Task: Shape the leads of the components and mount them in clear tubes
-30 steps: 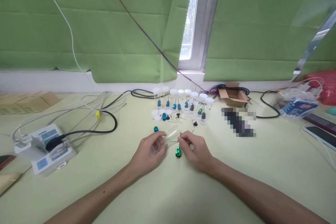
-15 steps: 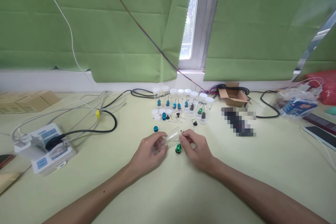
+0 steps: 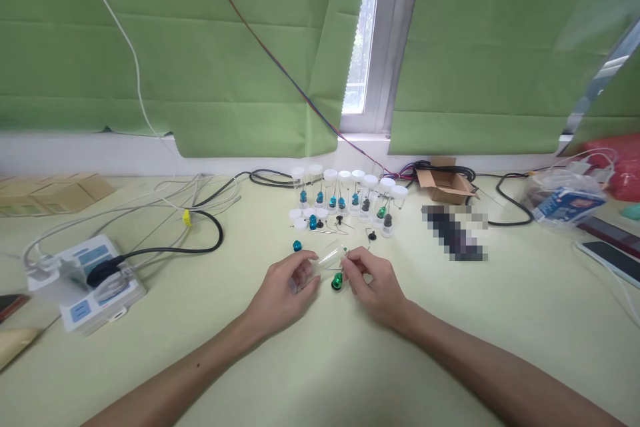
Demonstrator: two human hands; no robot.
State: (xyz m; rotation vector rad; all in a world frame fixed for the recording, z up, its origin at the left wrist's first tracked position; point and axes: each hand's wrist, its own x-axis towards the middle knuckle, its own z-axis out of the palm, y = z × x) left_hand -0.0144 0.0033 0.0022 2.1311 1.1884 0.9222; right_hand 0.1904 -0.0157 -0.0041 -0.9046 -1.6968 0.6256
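Observation:
My left hand is closed around a clear plastic tube, which lies tilted with one end toward my other hand. Thumb and fingers of my right hand pinch a thin bent metal rod, mostly hidden by the fingertips. Just below the tube, beside those fingertips, is a shiny green metal piece with a dark base; it seems joined to the rod. A loose blue metal piece rests beyond my left hand. Small black knobs and thin bent rods lie past the tube.
At the back stand several clear tubes with white caps, holding blue, green or dark pieces. Loose white caps lie before them. A white power strip with cables is left; an open cardboard box and phone are right.
The green metal piece has shifted slightly to the left and up, closer under the tube. Both hands stay in nearly the same place.

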